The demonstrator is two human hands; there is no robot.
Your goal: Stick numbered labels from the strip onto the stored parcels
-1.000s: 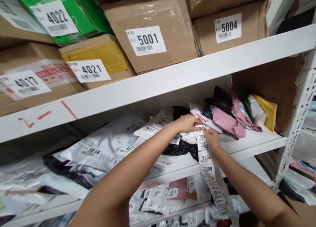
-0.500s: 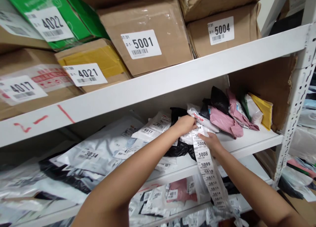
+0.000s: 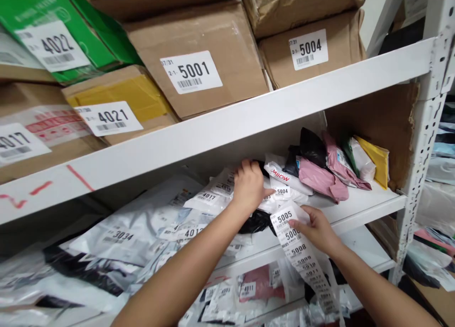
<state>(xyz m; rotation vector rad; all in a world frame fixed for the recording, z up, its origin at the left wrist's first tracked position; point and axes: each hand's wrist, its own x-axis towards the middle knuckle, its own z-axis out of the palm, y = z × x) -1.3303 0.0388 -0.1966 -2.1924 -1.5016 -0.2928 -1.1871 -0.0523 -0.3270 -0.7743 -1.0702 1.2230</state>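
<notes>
My right hand (image 3: 322, 232) pinches the upper end of a long strip of printed number labels (image 3: 298, 249). Its top label reads 5005, and the tail hangs down past the shelf edge. My left hand (image 3: 249, 185) reaches in among the parcels with its fingers curled; whatever they hold, if anything, is hidden. Its thumb stretches right, to the edge of a label numbered 5004 (image 3: 282, 191). That label is on a white plastic parcel (image 3: 275, 170) with red lettering. Left of this hand lies a white parcel labelled 4017 (image 3: 209, 198).
Above, cardboard boxes, including one labelled 5001 (image 3: 190, 73), stand behind a white shelf beam (image 3: 227, 123). A pink parcel (image 3: 323, 177) and a yellow one (image 3: 377, 163) lean at the right. Bagged parcels (image 3: 122, 234) crowd the left; more lie on the shelf below.
My left hand has moved left off the strip. The strip's top has come away from the white parcel, leaving the 5004 label there. My right hand has shifted right and down with the strip.
</notes>
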